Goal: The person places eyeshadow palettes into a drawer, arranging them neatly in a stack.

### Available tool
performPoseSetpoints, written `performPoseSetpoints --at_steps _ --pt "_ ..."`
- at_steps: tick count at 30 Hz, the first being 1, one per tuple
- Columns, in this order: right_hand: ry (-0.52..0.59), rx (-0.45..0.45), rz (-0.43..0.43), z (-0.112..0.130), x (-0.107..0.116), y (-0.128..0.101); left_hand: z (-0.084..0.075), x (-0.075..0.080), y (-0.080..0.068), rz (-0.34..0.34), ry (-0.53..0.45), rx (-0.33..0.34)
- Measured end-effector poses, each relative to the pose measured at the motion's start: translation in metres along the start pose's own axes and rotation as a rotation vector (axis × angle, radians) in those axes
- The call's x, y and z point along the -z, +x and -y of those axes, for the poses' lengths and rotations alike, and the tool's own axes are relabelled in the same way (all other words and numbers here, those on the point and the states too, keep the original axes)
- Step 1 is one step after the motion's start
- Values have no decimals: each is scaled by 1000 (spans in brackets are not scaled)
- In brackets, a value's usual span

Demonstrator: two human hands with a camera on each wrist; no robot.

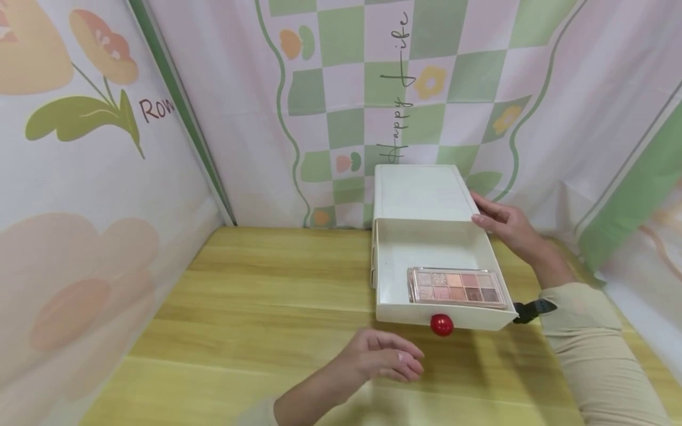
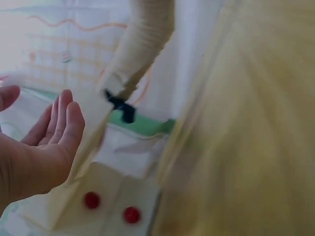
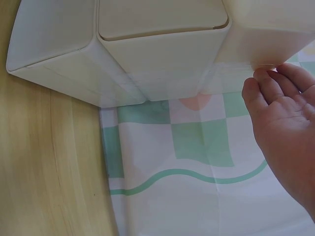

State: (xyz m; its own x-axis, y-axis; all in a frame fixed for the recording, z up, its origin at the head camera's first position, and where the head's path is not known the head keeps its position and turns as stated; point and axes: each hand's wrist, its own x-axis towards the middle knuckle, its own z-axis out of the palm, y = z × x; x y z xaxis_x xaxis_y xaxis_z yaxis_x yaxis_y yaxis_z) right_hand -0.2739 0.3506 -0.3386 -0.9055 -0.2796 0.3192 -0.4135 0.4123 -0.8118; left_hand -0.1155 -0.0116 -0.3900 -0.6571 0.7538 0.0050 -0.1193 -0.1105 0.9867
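Head view: right hand [image 1: 503, 228], fingers straight, is pressing the drawer box [image 1: 421, 192] at centre right; left hand [image 1: 380, 358] is hovering relaxed below the red knob [image 1: 441, 325].

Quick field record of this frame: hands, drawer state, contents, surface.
left hand: open, fingers loosely curled, holds nothing, over the table just short of the red knob
right hand: open, straight fingers against the right side of the white box
drawer: pulled out toward the person
contents: eyeshadow palette lying flat at the drawer's front
surface: wooden table
backdrop: checked cloth with flowers behind the box
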Motion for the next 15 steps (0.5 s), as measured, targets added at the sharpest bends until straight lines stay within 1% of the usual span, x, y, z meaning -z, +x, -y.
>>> performPoseSetpoints --at_steps 2,4,6,11,15 --pt "1 -8 -3 0 0 0 10 -4 8 3 -74 73" --pt "2 -13 -3 -1 0 0 20 -7 15 -9 -146 138" --pt "3 -14 -3 -1 1 0 27 -9 23 -12 -198 170" --pt "5 -12 -7 -2 1 -1 36 -16 36 -3 -282 188" --pt "10 -6 -4 -1 1 -1 36 -23 42 -39 -357 191"
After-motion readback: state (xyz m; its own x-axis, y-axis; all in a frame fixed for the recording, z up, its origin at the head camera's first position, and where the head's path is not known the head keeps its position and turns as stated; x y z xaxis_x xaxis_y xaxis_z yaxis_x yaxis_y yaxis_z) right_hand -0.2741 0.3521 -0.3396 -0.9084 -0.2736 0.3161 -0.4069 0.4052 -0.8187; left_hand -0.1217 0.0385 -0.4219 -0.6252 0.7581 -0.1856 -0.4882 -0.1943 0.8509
